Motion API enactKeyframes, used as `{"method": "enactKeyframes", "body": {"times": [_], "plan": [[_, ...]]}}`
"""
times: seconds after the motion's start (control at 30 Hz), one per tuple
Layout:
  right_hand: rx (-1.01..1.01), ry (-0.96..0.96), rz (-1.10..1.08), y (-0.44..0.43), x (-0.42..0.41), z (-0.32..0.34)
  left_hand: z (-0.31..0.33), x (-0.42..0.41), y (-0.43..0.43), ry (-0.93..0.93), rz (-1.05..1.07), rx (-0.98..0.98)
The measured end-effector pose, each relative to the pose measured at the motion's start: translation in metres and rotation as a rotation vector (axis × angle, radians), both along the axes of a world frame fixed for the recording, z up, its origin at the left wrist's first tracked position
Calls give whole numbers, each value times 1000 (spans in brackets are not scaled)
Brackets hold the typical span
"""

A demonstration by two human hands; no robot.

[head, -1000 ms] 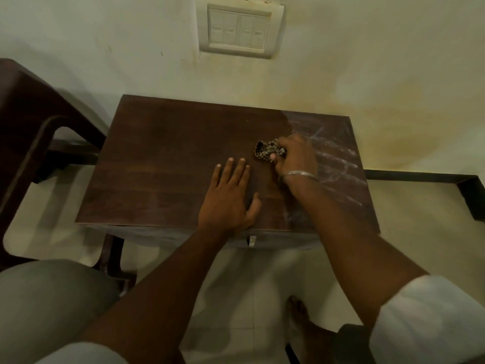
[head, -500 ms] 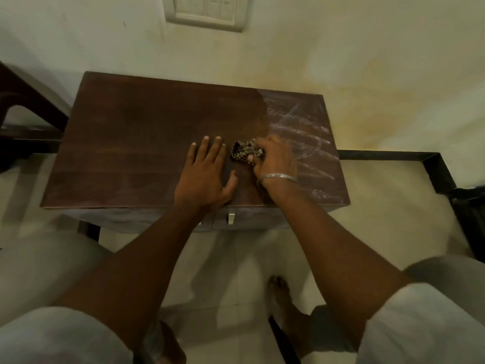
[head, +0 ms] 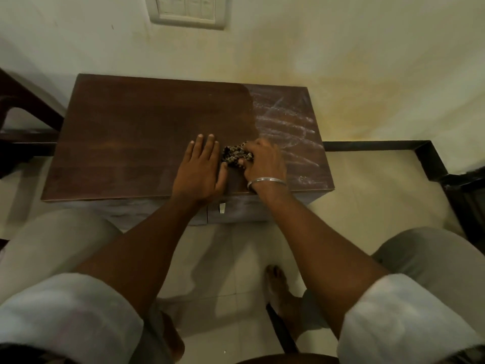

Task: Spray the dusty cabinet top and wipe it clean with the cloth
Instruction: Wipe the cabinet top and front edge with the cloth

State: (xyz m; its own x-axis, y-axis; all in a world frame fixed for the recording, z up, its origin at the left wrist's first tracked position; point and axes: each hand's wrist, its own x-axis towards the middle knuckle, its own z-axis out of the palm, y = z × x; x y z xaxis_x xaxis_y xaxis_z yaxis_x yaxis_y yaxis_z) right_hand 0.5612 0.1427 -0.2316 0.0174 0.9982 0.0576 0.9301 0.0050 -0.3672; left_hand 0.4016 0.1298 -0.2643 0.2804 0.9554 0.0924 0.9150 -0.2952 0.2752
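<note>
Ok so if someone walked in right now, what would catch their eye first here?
Probably the cabinet top: dark and clean across the left and middle, with white dust streaks on the right end. Next, the right hand bunching a patterned cloth at that boundary, the left hand flat beside it.

Cloth (head: 234, 154) on cabinet top (head: 136, 132), between left hand (head: 200, 170) and right hand (head: 263, 161).

left hand (head: 200, 169) flat, fingers spread; right hand (head: 263, 160) in closed grip.

bunched cloth (head: 234, 154) on half-dusty cabinet top (head: 147, 132)
</note>
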Motion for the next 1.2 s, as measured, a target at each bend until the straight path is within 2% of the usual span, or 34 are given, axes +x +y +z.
{"method": "enactKeyframes", "body": {"times": [0.2,0.43,0.63,0.9,1.2], "plan": [[10,5,-6,-39,9,-4,-4,15,-4,36,-39,34],[-16,-5,-49,-12,16,3,-3,24,-2,13,-40,46],[57,17,-83,-54,24,-10,-4,35,-1,16,-87,60],[-23,-9,-125,-10,40,2,-5,56,1,-10,-76,37],[10,-4,-108,-36,48,-6,-7,59,5,51,-99,25]]}}
